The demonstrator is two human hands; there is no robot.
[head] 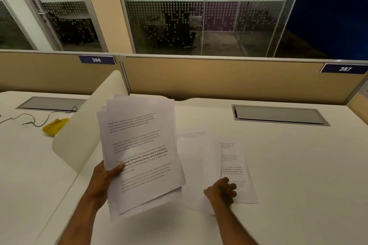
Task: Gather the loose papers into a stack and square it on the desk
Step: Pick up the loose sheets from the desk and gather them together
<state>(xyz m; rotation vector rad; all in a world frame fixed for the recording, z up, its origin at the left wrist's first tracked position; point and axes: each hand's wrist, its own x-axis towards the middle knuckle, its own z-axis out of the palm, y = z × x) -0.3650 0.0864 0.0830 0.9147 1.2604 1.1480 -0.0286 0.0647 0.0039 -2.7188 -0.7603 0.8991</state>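
Note:
My left hand [106, 180] grips an uneven stack of printed white papers [139, 153] by its left edge and holds it tilted above the white desk [298, 185]. The sheets in it are fanned out of line. Two loose sheets lie flat on the desk to the right: one sheet [197, 165] partly under the stack, and another sheet [238, 165] overlapping it further right. My right hand [221, 191] rests on the near edge of these loose sheets with fingers curled; whether it pinches a sheet is unclear.
A curved cream divider panel [83, 131] stands left of the stack. Beyond it lie a yellow cloth [54, 126] and a black cable [29, 119]. A metal cable hatch [278, 115] is set in the desk at the back right. A beige partition [219, 77] closes the far edge.

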